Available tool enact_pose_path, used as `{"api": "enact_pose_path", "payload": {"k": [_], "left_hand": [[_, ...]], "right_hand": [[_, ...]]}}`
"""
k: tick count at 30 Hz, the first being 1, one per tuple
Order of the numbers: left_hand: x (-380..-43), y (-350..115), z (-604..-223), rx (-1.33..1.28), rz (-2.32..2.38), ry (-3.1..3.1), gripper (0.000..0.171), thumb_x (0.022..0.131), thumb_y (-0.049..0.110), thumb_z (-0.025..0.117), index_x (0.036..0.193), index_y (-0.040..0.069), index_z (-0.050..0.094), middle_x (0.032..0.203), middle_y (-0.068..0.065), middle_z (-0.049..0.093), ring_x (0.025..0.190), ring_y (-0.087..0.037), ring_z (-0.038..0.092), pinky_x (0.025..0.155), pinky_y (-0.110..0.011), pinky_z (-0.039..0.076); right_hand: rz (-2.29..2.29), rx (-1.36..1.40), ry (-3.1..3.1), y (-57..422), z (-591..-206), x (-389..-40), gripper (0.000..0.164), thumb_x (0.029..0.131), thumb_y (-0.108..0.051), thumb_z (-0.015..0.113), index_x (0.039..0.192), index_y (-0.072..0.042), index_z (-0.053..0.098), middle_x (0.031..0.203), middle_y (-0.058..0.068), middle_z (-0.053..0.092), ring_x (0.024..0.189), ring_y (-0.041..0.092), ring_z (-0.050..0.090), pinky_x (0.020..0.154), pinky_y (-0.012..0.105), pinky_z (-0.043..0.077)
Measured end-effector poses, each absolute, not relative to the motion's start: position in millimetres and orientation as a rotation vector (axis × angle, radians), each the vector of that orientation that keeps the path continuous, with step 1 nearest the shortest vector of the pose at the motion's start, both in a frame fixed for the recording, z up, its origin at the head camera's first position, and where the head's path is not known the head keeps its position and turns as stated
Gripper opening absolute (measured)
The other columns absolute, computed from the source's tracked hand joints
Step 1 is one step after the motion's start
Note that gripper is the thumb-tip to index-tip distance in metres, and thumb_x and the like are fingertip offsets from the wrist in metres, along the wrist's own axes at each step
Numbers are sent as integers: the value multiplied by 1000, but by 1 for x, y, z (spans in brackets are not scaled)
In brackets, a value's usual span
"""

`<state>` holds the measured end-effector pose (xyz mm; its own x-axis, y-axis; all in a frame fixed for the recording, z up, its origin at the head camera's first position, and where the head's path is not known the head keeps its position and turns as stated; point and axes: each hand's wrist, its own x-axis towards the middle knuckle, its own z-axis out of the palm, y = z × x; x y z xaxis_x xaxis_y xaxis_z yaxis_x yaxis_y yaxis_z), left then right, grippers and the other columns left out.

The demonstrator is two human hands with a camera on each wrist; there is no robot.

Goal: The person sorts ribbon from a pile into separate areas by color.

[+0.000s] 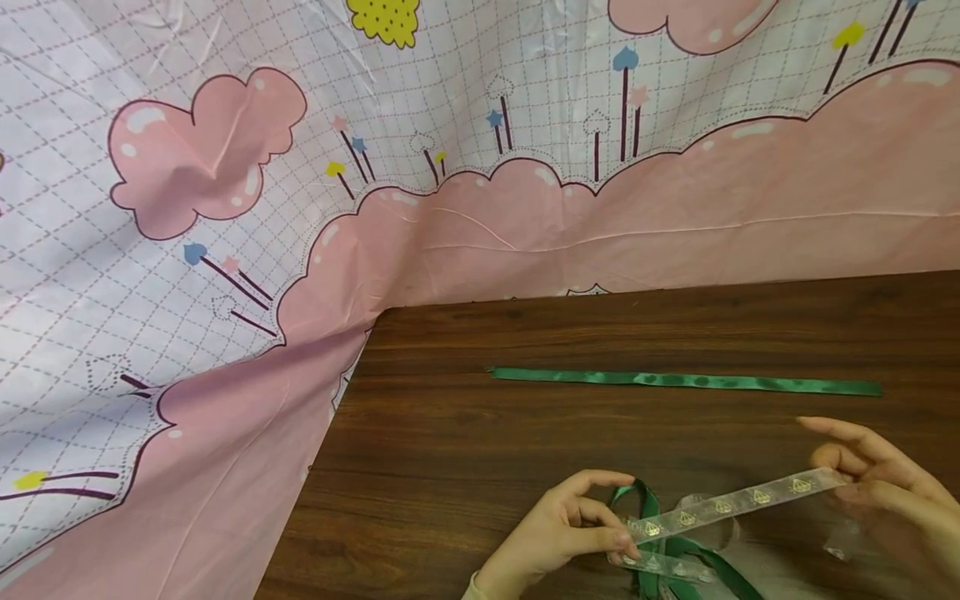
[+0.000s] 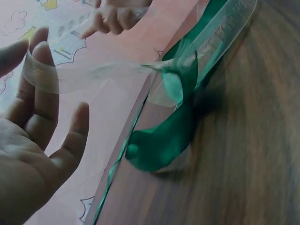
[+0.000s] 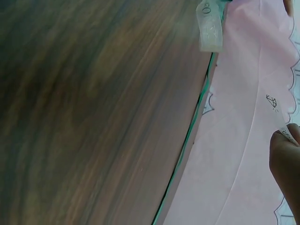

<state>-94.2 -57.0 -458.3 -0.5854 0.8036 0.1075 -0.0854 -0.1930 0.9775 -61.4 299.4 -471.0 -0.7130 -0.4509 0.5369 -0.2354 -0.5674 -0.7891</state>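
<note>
A translucent ribbon (image 1: 723, 507) with gold diamond prints stretches between both hands over the lower right of the table. My left hand (image 1: 570, 521) pinches its left end between thumb and fingertips. At the other end, my right hand (image 1: 892, 483) pinches the ribbon, index finger extended. Just beside the left fingertips is a looped green ribbon (image 2: 164, 145), with another length of the printed ribbon across it. In the right wrist view, the right thumb and fingers (image 3: 283, 154) grip the ribbon at the frame's edge.
Farther back, a straight strip of green ribbon (image 1: 682, 381) lies flat across the dark wooden table (image 1: 435, 433). A small clear plastic piece (image 1: 838, 546) is near the right hand. Pink and white cloud-patterned cloth (image 1: 480, 250) hangs behind and to the left of the table.
</note>
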Motion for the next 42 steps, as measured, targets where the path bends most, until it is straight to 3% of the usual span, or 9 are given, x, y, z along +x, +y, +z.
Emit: {"api": "enact_pose_path", "payload": {"k": [2,8,15,24,28,31,34,40,42], "left_hand": [[-95,-61,-458,853,1860,1442,50,92,5,55,138,3,35,94,-52,46,74,2,63,68,-21,54],[-102,-71,-456,899,1882,1456,52,92,0,53,139,-2,30,93,-53,45,74,1,63,67,-16,52],[-105,-84,-451,775,1892,1508,56,90,10,60,139,2,34,95,-54,42,75,0,65,65,-14,49],[-114,-100,-450,795,1903,1571,59,88,10,63,139,4,32,93,-51,47,70,-1,63,57,-14,47],[-121,-108,-450,728,1861,1608,63,87,9,64,141,6,31,88,-18,67,77,-3,65,65,-16,51],[-124,-113,-450,670,1832,1639,65,87,10,65,141,9,30,88,6,66,78,-4,65,67,-17,51],[-126,-117,-450,676,1835,1670,63,87,9,64,141,8,31,88,7,66,76,-5,64,67,-18,50],[-130,-125,-447,679,1821,1764,60,87,8,63,140,8,33,86,8,65,78,-6,64,67,-18,49],[-131,-128,-447,665,1811,1788,60,88,8,63,140,8,33,86,7,65,77,-7,63,67,-18,49]], "right_hand": [[-2442,-1152,1357,304,-473,-62,80,65,29,-5,143,12,2,109,9,50,78,27,29,63,37,24],[-2527,-1197,1293,313,-479,-62,89,57,29,-6,143,13,5,106,13,54,70,26,29,55,34,22],[-2579,-1377,1027,313,-478,-70,99,43,26,-2,141,16,8,102,24,54,59,25,27,45,28,19],[-2659,-1275,1095,329,-488,-68,95,49,27,-3,141,14,16,87,18,54,50,19,24,39,22,22],[-2612,-1364,994,332,-491,-74,88,55,29,5,141,16,15,75,17,38,46,15,22,37,20,24],[-2583,-1384,900,334,-491,-77,78,65,30,11,141,15,15,72,19,34,44,15,22,35,20,24],[-2553,-1451,770,333,-491,-82,63,79,27,20,141,16,14,73,23,38,41,13,22,33,18,23],[-2509,-1506,630,330,-484,-85,52,89,22,21,140,16,16,83,30,48,35,10,20,30,16,22],[-2504,-1536,676,332,-483,-86,52,88,22,21,140,17,16,75,28,49,33,10,20,30,16,23]]}}
